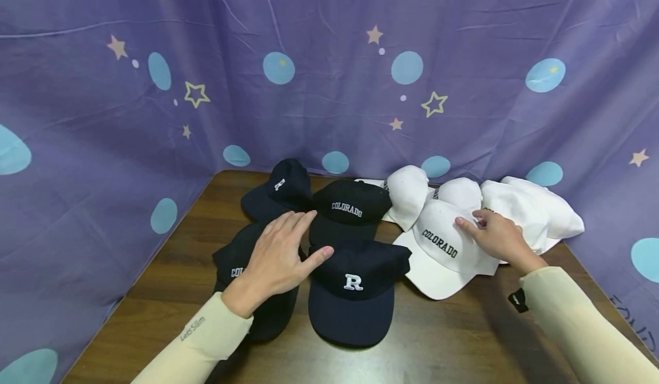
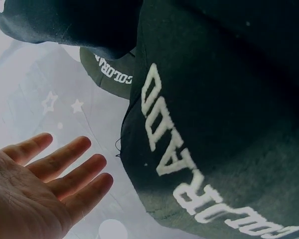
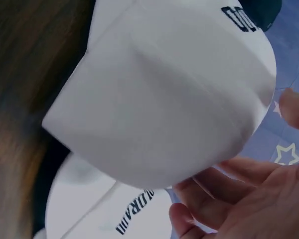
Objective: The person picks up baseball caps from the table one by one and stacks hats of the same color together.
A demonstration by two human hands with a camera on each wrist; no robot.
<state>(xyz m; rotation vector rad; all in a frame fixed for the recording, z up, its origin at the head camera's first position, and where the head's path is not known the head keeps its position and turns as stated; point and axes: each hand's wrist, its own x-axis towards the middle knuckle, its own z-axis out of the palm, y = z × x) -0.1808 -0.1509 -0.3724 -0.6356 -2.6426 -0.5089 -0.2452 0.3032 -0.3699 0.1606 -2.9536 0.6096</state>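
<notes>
My left hand (image 1: 278, 258) is over a black COLORADO cap (image 1: 275, 315), its fingers extended and partly covering the lettering. In the left wrist view the fingers look apart from the black cap beside them. My right hand (image 1: 496, 236) is at the back of the crown of a white COLORADO cap (image 1: 437, 232), thumb and fingers spread. The right wrist view has the fingers (image 3: 219, 191) at the crown's edge, and the thumb stands off from it; whether they touch the cloth I cannot tell. A navy cap (image 1: 355, 315) with a white R lies between the hands.
Behind are a second black COLORADO cap (image 1: 350, 201) and a navy cap (image 1: 288, 183). More white caps (image 1: 409, 195) cluster at the back right, some overlapping. All lie on a brown wooden table (image 1: 427, 344), with a purple patterned curtain (image 1: 329, 115) behind and at both sides.
</notes>
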